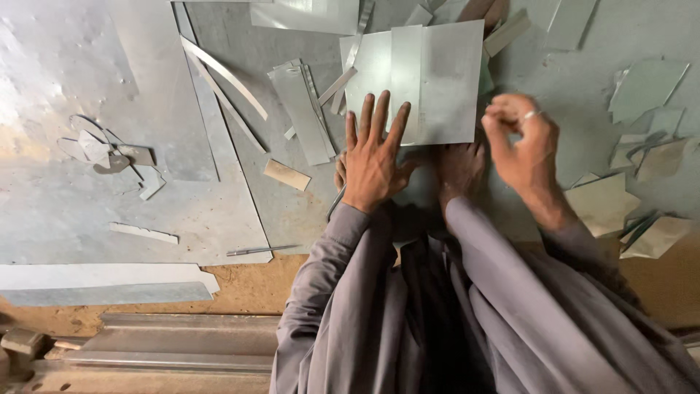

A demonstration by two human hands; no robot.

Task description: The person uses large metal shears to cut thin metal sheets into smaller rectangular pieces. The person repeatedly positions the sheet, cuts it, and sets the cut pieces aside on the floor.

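1. The person squats over a floor point(240, 204) covered with large grey metal sheets, dull and scratched, with a bright glare patch at the far left.
2. The left hand point(372, 157) lies open and flat, fingers spread, pressing on the near edge of a square sheet-metal piece point(437, 80).
3. That piece sits in the middle of the view, just beyond the hands; it is pale grey with a raised fold point(406, 73) running from its near edge to its far edge.
4. The right hand point(521, 142) is curled closed at the piece's right edge, a ring on one finger; whether it grips anything cannot be told.
5. A bare foot point(459, 168) rests on the near edge of the piece, between the two hands.
6. Narrow metal strips point(226, 76) lie left of the piece, along with a folded offcut point(306, 117) and a small tan scrap point(286, 175).
7. A thin metal rod point(261, 251) lies near the sheet's near edge, left of the left sleeve.
8. Irregular offcuts point(645, 84) are scattered at the right; curled scraps point(109, 149) sit at the left.
9. Bare brown earth point(248, 281) shows at the near side, with a long metal rail point(160, 346) beyond it at the bottom.
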